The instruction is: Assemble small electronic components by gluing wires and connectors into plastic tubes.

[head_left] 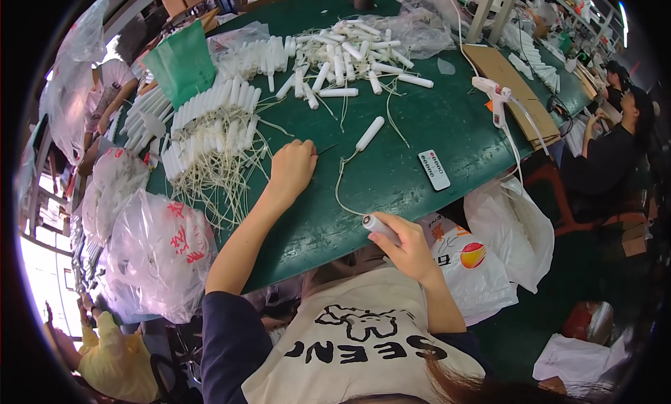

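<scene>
In my right hand, near the front edge of the table, is a white cylinder, its round end facing up and left. A thin pale cord runs from about there to a second white tube lying on the table. My left hand rests closed on the green tabletop, with a thin dark rod sticking out of it to the right; the rest of that rod is hidden. Right of the tube lies a white remote control.
Rows of white tubes with tangled cords are stacked left of my left hand. A loose pile of tubes lies farther back. A glue gun stands by cardboard at the right. Plastic bags hang by the left edge.
</scene>
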`<move>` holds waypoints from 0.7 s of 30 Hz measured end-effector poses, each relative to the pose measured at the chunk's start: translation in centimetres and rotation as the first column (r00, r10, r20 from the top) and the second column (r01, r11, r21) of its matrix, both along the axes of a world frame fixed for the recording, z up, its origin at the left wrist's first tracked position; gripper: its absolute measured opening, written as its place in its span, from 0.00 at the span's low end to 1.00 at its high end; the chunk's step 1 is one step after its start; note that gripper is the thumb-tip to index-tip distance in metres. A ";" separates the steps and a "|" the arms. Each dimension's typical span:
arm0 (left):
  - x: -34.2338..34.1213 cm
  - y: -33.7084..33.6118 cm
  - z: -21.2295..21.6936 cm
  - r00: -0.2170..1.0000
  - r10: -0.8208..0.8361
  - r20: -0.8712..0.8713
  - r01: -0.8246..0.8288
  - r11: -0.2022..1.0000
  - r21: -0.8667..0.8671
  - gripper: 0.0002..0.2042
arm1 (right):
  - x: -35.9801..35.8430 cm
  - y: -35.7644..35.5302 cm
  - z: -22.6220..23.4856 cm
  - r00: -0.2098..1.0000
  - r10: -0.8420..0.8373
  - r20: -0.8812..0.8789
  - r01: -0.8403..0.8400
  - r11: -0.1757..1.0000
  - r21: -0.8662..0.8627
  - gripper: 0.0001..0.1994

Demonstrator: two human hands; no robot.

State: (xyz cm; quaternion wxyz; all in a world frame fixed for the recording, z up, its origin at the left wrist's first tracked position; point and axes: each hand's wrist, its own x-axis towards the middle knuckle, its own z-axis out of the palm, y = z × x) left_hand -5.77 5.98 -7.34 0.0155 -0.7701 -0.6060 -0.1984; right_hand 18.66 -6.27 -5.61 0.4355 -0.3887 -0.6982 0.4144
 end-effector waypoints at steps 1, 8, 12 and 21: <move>0.0 0.0 0.0 1.000 0.022 -0.001 -0.022 1.000 -0.008 0.05 | -0.1 0.0 0.1 1.000 0.005 -0.002 -0.005 1.000 -0.002 0.14; 1.5 -2.1 5.3 0.813 -0.029 0.582 0.208 0.947 -0.243 0.08 | 0.5 0.2 0.3 0.999 -0.052 -0.005 0.052 0.996 -0.068 0.13; 4.4 -5.4 9.0 0.464 0.195 0.864 0.651 0.586 -0.482 0.09 | 0.5 0.4 -0.3 0.983 -0.107 -0.148 0.100 0.993 -0.056 0.13; 6.0 -6.1 8.0 0.413 0.366 0.834 0.835 0.213 -0.507 0.13 | 0.8 0.0 -0.9 0.964 -0.039 -0.263 0.007 0.993 -0.120 0.16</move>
